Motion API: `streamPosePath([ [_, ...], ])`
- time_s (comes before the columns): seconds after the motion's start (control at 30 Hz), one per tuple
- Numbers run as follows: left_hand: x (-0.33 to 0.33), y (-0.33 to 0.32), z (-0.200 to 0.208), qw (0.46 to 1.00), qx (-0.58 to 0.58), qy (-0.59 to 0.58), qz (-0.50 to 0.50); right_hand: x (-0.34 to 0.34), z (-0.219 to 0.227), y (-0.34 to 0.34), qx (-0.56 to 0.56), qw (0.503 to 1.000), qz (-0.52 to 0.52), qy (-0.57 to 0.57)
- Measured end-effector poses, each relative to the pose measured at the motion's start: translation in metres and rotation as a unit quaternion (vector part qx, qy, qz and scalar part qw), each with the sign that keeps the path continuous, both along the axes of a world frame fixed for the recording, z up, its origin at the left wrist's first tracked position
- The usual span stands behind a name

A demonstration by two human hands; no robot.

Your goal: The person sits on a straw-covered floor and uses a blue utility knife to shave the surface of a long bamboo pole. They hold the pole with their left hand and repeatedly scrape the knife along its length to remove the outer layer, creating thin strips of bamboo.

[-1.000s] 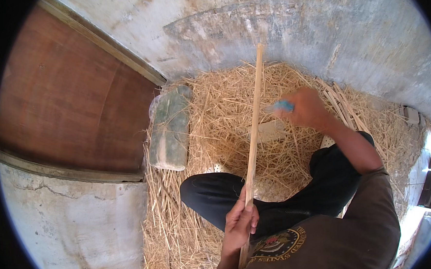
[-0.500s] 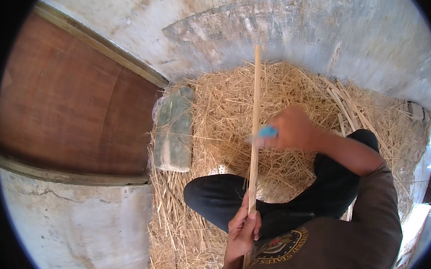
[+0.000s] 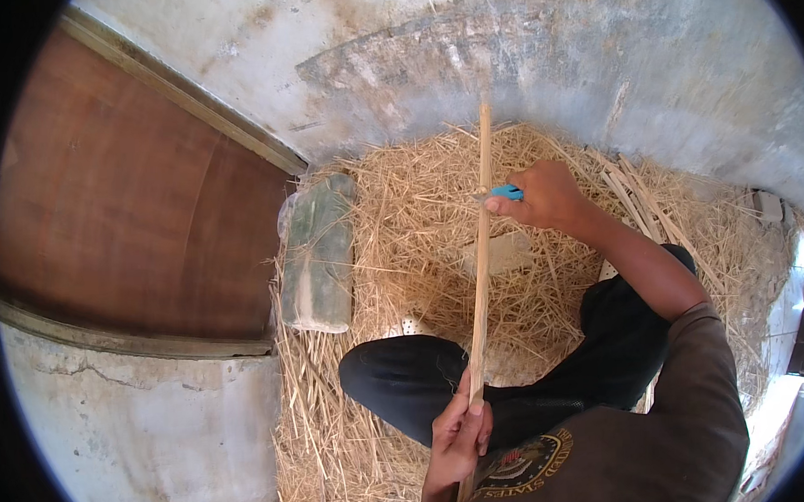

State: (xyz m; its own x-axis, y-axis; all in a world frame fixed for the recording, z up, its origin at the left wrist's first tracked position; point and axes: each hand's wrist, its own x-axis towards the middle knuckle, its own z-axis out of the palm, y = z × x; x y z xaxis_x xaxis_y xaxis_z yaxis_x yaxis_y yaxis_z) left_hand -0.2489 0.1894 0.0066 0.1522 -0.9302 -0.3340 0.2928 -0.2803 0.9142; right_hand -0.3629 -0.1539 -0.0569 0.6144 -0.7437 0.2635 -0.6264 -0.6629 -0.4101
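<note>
A long, pale strip of wood or bamboo runs up from my lap, its far end pointing toward the wall. My left hand is closed round its lower part, thumb lying along the top. Farther up, my right hand grips a small knife with a blue handle. The knife's blade lies against the strip, across its upper part, with my right thumb close to the strip. Part of the knife handle is hidden in my fingers.
Straw-like shavings cover the floor between my crossed legs and the stained wall. A greenish block lies at the left, near a brown wooden panel. Several pale strips rest at the right.
My right hand has moved with the knife farther up the strip, away from my body. The left hand keeps its hold, and the strip's far end sits slightly lower in view.
</note>
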Motion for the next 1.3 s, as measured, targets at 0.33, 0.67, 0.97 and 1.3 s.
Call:
streamPosePath([
  [0.33, -0.004, 0.018, 0.002, 0.997, 0.041, -0.029, -0.052, -0.036, 0.000, -0.088, -0.038, 0.990, -0.109, 0.082],
  [0.67, -0.007, 0.045, 0.021, 0.995, 0.072, 0.018, -0.066, -0.182, -0.111, -0.187, 0.185, 0.867, -0.450, 0.111],
  [0.97, 0.006, 0.021, -0.004, 0.996, 0.002, 0.093, 0.002, -0.052, 0.002, -0.051, 0.045, 0.988, -0.128, -0.077],
  [1.3, -0.007, 0.030, 0.003, 0.997, 0.055, -0.030, -0.047, -0.040, 0.001, -0.066, -0.056, 0.996, -0.043, -0.047],
])
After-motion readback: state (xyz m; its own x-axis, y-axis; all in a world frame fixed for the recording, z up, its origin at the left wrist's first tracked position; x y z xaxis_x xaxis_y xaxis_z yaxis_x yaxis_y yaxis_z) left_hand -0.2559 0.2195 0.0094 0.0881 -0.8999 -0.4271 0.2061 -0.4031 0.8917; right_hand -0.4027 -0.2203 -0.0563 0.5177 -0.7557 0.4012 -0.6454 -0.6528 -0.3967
